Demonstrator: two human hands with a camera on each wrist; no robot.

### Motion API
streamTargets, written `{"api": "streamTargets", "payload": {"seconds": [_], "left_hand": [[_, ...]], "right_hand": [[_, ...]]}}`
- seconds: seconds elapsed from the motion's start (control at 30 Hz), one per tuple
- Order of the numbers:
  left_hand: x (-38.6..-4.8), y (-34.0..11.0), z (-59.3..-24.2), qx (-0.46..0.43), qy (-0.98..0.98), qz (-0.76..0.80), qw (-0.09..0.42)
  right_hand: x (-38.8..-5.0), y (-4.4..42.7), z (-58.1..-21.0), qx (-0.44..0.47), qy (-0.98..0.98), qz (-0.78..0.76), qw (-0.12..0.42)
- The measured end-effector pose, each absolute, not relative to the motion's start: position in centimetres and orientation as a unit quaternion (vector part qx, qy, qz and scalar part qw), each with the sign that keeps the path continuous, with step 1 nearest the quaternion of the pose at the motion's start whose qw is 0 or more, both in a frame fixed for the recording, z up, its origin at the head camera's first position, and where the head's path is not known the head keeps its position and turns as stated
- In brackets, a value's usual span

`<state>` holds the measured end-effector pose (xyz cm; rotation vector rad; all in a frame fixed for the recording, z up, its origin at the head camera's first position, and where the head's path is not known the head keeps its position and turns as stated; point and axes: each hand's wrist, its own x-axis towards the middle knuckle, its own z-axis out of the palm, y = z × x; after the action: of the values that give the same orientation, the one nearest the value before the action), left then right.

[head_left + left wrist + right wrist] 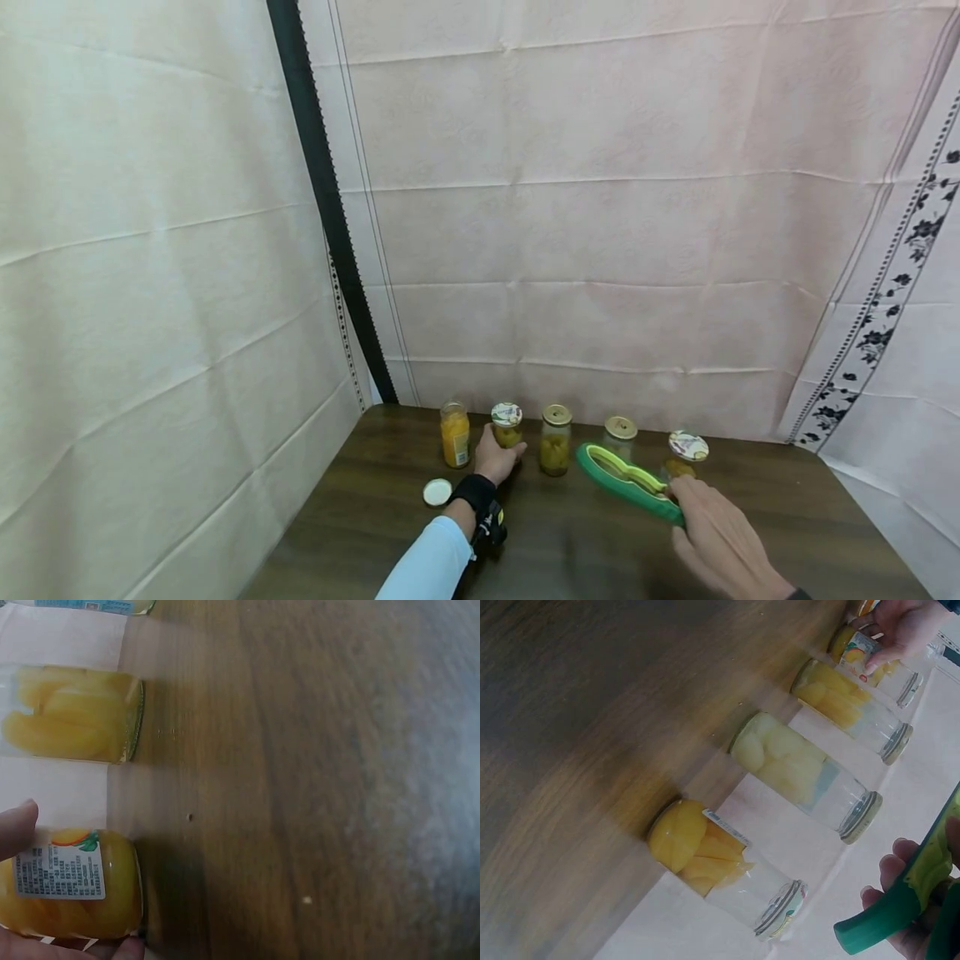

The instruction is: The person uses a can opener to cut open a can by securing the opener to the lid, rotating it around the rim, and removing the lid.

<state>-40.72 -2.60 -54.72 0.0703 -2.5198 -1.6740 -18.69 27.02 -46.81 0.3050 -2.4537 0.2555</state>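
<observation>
In the head view my left hand [495, 457] grips a jar of yellow fruit with a patterned lid [507, 414], second from the left in a row. The left wrist view shows fingers and thumb [16, 831] round this labelled jar [71, 885]. My right hand [720, 533] holds a green jar opener [626, 483] by one end, its lighter green loop toward the middle jars. In the right wrist view the fingers [900, 866] curl round the opener [881, 922], apart from the upright jars.
An orange jar without a lid [454, 435] stands at the left end, with a white lid [437, 492] lying in front. Right of the held jar stand a gold-lidded jar [556, 442], another gold-lidded one [621, 428] and a patterned-lid jar [687, 447]. Cloth [600, 233] hangs behind the table [360, 533].
</observation>
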Motion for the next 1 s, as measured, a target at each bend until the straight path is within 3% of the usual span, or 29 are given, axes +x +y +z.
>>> {"api": "streamTargets", "payload": {"seconds": [0.5, 0.67, 1.0], "left_hand": [[-38.0, -3.9, -54.4, -0.018, -0.806, -0.59, 0.042], [-33.8, -4.6, -52.6, -0.065, -0.792, -0.606, 0.017], [-24.4, -5.6, -50.2, -0.143, -0.763, -0.623, -0.093]], "right_hand": [[-19.0, 26.5, -46.6, 0.148, -0.916, 0.092, 0.361], [-19.1, 25.6, -46.0, 0.184, -0.899, 0.088, 0.387], [-19.3, 23.1, -44.8, 0.253, -0.871, 0.071, 0.415]]}}
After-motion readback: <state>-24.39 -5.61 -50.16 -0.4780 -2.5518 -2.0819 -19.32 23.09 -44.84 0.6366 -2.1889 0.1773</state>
